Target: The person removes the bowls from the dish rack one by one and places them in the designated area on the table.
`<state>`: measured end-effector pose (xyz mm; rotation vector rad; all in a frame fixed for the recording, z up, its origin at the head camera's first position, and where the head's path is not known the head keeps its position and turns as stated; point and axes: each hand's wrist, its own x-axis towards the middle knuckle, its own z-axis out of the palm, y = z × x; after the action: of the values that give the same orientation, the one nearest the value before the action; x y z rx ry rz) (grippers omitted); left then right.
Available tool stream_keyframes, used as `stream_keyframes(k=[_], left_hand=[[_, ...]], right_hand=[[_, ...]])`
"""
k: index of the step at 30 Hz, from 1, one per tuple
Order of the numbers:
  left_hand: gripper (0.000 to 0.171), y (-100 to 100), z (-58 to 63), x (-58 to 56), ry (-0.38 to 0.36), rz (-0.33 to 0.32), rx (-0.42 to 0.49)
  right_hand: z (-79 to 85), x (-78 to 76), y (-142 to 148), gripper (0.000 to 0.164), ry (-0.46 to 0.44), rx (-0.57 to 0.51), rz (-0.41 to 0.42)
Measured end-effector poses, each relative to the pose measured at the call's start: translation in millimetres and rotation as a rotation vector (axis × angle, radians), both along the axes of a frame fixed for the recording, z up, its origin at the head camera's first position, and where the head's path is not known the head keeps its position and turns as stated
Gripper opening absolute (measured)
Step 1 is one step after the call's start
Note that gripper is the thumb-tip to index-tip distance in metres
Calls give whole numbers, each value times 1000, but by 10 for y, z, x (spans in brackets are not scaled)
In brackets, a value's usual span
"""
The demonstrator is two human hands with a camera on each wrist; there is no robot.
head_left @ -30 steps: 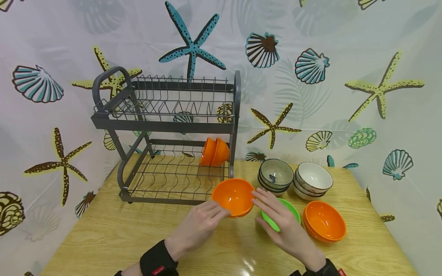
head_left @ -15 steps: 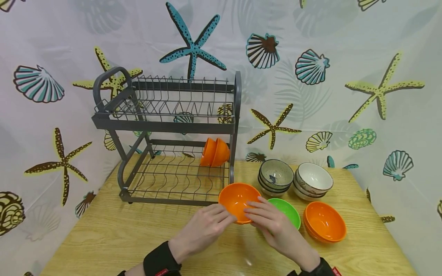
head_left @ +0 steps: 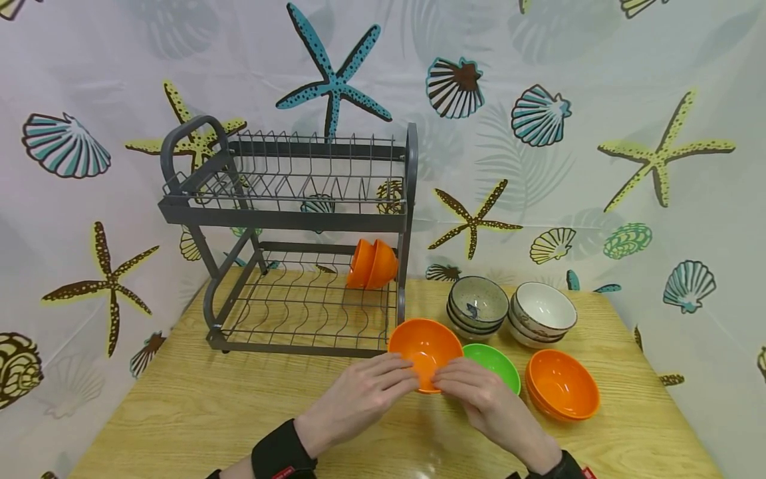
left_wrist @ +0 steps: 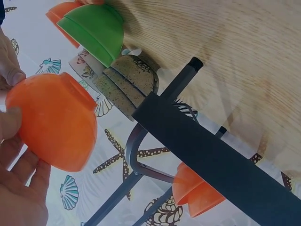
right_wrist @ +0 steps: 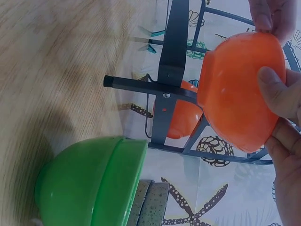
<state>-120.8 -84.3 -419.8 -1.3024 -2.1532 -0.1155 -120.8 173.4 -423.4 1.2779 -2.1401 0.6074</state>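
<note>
Between both hands an orange bowl is held above the table, its inside facing the head camera. My left hand pinches its near left rim, thumb on the outside and fingers over the edge. On the near right rim my right hand grips it the same way; the right wrist view shows that thumb pressed on the bowl's outer wall. Just behind the right hand sits a green bowl, partly hidden by it. Two orange bowls stand on edge in the lower tier of the dish rack.
Right of the rack stand stacks of grey patterned bowls and white bowls. Another orange stack sits at the right. The rack's right upright rises just behind the held bowl. A printed cloth hangs behind the wooden table.
The held orange bowl has moved right and slightly nearer. My right hand, earlier with straighter fingers at its right edge, now grips the near rim. The left hand has shifted right with it.
</note>
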Motion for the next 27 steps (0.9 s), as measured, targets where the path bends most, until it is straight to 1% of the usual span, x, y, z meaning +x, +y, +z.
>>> stream_keyframes(k=[3, 5, 6, 7, 9, 10, 12, 13, 14, 16, 19, 22, 25, 27], left_hand=[[47, -13, -23, -2, -22, 23, -15], [58, -29, -44, -2, -58, 49, -15], [63, -40, -54, -1, -78, 64, -16], [67, -53, -66, -1, -94, 79, -15], [72, -78, -92, -7, -134, 104, -4], [73, -92, -103, -9, -151, 118, -2], [74, -122, -127, -17, -171, 150, -8], [73, -138, -138, -22, -182, 169, -12], [73, -153, -148, -26, -197, 187, -15], [71, -184, -165, -32, -229, 218, -27], [70, -222, -195, -41, -267, 249, -37], [70, -250, -234, -55, -298, 265, -40], [72, -271, -263, -66, -316, 281, -46], [73, -282, -276, -69, -331, 288, -47]], right_hand=[[-2, 3, 64, 49, -2, -7, -10], [-1, 5, 121, 28, -15, -20, -19], [0, 7, 151, 21, -25, -26, -26], [-1, 5, 183, 24, -32, -35, -30], [-2, 5, 246, 45, -52, -48, -38], [-5, 4, 278, 46, -55, -57, -38], [-21, -2, 345, 27, -49, -72, -40], [-30, -5, 380, 23, -46, -83, -36], [-38, -5, 416, 27, -47, -91, -39], [-61, -6, 488, 45, -29, -107, -51], [-86, 5, 600, 47, -20, -125, -86], [-101, 21, 708, 47, -16, -134, -135], [-121, 33, 826, 46, -38, -146, -168], [-133, 49, 899, 48, -52, -144, -198]])
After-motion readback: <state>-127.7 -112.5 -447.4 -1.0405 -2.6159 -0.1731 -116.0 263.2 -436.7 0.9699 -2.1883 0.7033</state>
